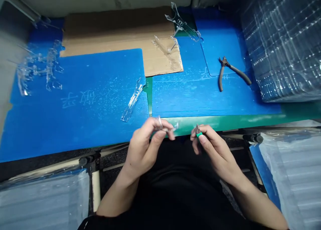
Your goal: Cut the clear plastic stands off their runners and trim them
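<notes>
The left hand (142, 146) pinches a small clear plastic piece (167, 128) between narrowly closed fingers (156, 136), while the right hand (215, 151) grips a green-handled cutter (199, 134) just beside it. Both hands hover at the front edge of the blue mat (75, 129), with black-handled pliers (224, 63) lying farther off on it.

Dark-handled pliers (224, 63) on blue corrugated board (200, 96), brown cardboard sheet (112, 32), wrapped plastic stack (283, 46)

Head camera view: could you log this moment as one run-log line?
Left hand: clear plastic piece | right hand: small green-handled metal tool | nearby: dark-handled steel pliers
</notes>
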`<state>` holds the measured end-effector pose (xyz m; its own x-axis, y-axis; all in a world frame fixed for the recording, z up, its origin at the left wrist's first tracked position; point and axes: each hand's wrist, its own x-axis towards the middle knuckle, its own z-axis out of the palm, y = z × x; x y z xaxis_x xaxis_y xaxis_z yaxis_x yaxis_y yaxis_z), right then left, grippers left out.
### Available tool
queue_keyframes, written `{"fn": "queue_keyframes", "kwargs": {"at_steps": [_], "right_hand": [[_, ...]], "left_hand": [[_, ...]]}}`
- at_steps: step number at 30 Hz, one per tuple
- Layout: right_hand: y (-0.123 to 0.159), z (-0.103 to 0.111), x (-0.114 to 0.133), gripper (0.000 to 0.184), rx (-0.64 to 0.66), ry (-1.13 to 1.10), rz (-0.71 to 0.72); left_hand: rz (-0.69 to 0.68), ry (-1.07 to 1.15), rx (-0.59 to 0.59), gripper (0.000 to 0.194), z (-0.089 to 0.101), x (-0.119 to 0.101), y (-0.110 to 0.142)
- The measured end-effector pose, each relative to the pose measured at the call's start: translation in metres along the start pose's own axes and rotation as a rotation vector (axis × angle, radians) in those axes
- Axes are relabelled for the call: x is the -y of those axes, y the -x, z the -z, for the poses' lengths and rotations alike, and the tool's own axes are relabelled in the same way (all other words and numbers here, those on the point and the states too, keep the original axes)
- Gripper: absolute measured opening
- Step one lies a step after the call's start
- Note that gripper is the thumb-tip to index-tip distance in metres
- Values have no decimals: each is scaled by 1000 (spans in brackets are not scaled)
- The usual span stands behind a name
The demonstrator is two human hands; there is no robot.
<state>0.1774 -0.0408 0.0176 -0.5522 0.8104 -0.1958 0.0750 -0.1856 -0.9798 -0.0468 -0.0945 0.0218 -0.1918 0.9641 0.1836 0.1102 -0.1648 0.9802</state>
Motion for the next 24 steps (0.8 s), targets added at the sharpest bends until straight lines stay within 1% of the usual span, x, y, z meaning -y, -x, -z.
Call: {"fn": "queue_keyframes", "kwargs": {"at_steps": [2, 4, 6, 7, 10, 13, 15, 17, 21, 24], "right_hand": [[-1, 6, 9, 21, 22, 125, 39], [2, 10, 16, 20, 34, 192, 74], [6, 12, 22, 21, 31, 269, 131], [9, 13, 23, 24, 37, 312, 166], [16, 14, 26, 43, 101, 406, 255], [20, 16, 26, 52, 158, 440, 328], [22, 19, 26, 55, 178, 450, 351], [23, 21, 27, 56, 195, 460, 343], [25, 25, 31, 54, 220, 500, 321], [25, 26, 34, 53, 234, 515, 322]], "left_hand": [[-71, -148, 109, 20, -2, 2, 8], [-171, -249, 163, 23, -5, 4, 11], [-264, -330, 164, 23, -7, 6, 11], [-301, -365, 156, 21, -9, 7, 11], [-382, -475, 134, 14, -12, 9, 8], [-456, -541, 122, 12, -13, 9, 7], [-484, -559, 123, 11, -13, 8, 7], [-497, -586, 122, 10, -14, 7, 8], [-524, -648, 119, 7, -14, 3, 8], [-526, -640, 128, 5, -15, 1, 8]]}}
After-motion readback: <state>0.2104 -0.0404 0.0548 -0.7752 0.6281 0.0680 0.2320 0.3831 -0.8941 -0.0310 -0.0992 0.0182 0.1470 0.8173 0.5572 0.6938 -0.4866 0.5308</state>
